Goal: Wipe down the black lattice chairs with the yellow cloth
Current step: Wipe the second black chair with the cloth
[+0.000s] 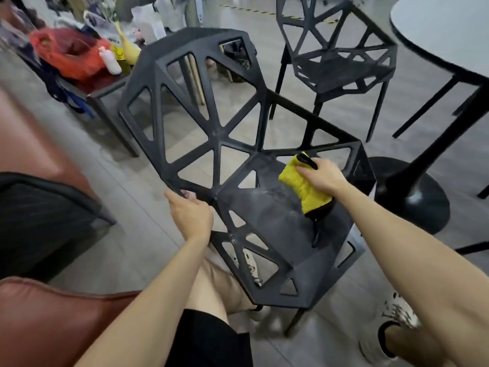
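Closest in, at 6 o'clock, a bare knee (211,287) sits just under the front rim of the near chair (219,139), which fills the middle of the head view with its back leaning away toward 11 o'clock. At 8 o'clock of the chair, the left hand (190,213) grips the rim where back meets seat, fingers curled under the edge, seemingly to steady it. At 3 o'clock of the seat (267,215), the right hand (321,177) lies on top of the cloth (304,186), its fingers curled over the cloth's far edge and pressing it flat to the seat. A pale dusty haze shows on the seat to the left of the cloth, so the seat looks only partly wiped. Whether the back lattice has been cleaned cannot be told; the legs are mostly hidden. The far chair (341,64) stands well apart at 1 o'clock, beside the table (444,35), with neither hand near it, and its seat also looks dull grey. By this reading the task is in its early part: one seat under way, the remaining surfaces and the second chair probably left.
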The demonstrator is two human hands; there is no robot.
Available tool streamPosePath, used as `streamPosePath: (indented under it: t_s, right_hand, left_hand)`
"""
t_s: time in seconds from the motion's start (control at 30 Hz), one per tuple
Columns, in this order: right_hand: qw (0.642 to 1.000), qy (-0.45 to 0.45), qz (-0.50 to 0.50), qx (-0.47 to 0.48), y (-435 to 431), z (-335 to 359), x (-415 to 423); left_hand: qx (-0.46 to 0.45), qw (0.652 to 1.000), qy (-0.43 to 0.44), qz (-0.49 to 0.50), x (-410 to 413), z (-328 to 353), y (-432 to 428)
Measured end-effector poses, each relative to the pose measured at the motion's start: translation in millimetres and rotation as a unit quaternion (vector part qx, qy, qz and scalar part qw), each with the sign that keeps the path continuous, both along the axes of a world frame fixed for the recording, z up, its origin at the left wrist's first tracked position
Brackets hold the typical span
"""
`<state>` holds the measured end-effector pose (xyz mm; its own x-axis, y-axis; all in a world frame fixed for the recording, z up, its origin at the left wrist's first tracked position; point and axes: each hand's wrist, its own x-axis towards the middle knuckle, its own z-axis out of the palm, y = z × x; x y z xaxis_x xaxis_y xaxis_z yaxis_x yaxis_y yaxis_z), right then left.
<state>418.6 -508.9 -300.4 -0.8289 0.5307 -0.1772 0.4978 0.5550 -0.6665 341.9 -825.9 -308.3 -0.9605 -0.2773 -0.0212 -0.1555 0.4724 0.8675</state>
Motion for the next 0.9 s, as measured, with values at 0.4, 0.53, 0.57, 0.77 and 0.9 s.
streamPosePath:
  t_s: [0.4, 0.53, 0.57, 0.77, 0.9]
  right_hand:
    - [0.934, -0.238, 0.166, 0.210, 43, -18, -141]
    - [0.926, -0.267, 0.152, 0.222, 60, -19, -149]
    - [0.928, -0.267, 0.144, 0.219, 64, -21, -150]
    - [0.939, -0.300, 0.067, 0.151, 76, -12, -108]
    - [0.943, -0.316, 0.029, 0.102, 95, -17, -46]
  left_hand:
    - [-0.055, 0.997, 0.054, -0.027, -55, -20, 2]
    - [-0.043, 0.997, 0.066, -0.022, -61, -23, 2]
    - [-0.038, 0.997, 0.066, -0.028, -63, -22, 3]
    - [-0.020, 0.994, 0.054, -0.091, -73, -15, 10]
    - [-0.023, 0.986, 0.043, -0.162, -70, -15, 33]
